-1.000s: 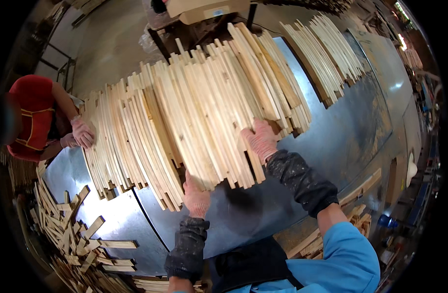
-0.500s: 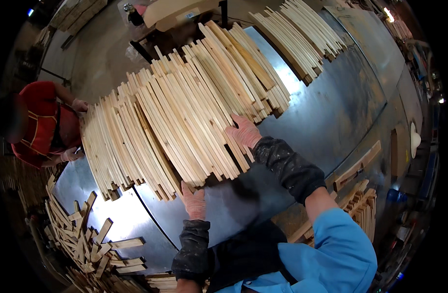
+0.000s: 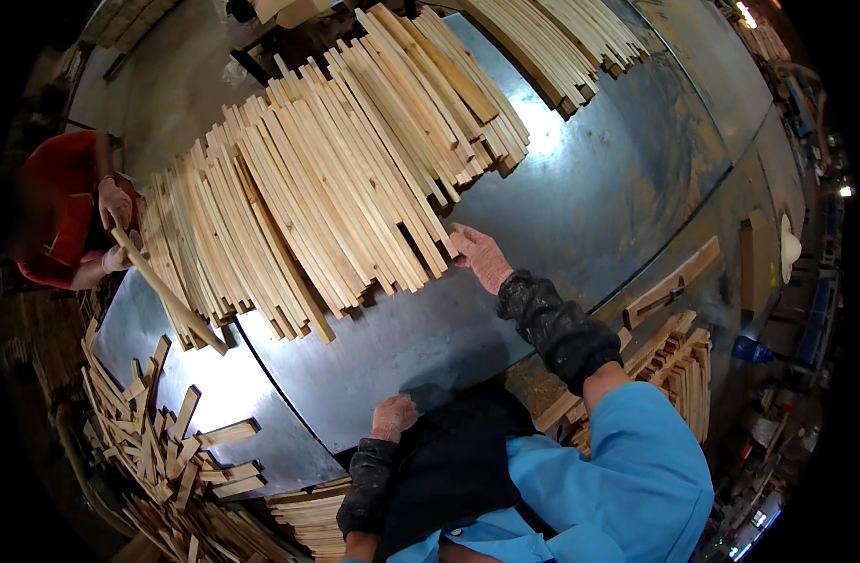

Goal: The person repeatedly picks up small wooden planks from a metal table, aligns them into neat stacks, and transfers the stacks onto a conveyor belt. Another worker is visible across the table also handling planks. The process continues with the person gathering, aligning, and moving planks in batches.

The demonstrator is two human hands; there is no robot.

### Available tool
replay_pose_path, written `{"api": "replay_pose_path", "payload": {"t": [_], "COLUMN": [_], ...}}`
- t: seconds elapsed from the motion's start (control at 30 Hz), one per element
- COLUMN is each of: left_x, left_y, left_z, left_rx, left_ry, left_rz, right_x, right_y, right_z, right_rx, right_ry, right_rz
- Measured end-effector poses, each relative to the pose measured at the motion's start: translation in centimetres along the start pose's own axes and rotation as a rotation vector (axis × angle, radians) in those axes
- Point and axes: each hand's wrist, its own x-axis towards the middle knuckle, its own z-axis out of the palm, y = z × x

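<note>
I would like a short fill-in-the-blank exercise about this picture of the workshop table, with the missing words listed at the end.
1. The right hand touches the near ends of the wooden ____ spread over the metal table.
2. The left hand rests at the table's near edge and holds ____.
3. A person in a ____ top lifts one slat at the left.

Missing words: slats; nothing; red

You stood at a shiny metal table (image 3: 627,188) under bright overhead light, its glare on the steel. Offcut heaps (image 3: 158,441) lay at your left, and a dim, cluttered workshop floor (image 3: 786,413) ran along your right.
</note>
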Motion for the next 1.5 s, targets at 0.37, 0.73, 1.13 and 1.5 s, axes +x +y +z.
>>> {"api": "replay_pose_path", "payload": {"t": [0.37, 0.73, 1.13, 1.5], "left_x": [0.1, 0.0, 0.4, 2.8], "left_y": [-4.3, -5.3, -5.2, -6.5], "left_z": [-2.8, -2.0, -2.5, -4.2], "left_rx": [0.017, -0.072, -0.056, -0.028], "left_ry": [-0.009, 0.089, 0.067, 0.029], "left_rz": [0.129, 0.183, 0.165, 0.133], "right_x": [4.1, 4.2, 4.2, 4.5], "right_y": [-1.2, -2.0, -2.7, -2.2], "right_z": [2.8, 3.9, 3.9, 2.8], "right_rx": [-0.297, -0.492, -0.359, -0.26], "right_ry": [0.086, 0.119, 0.014, 0.034], "right_rz": [-0.173, -0.186, -0.135, -0.166]}}
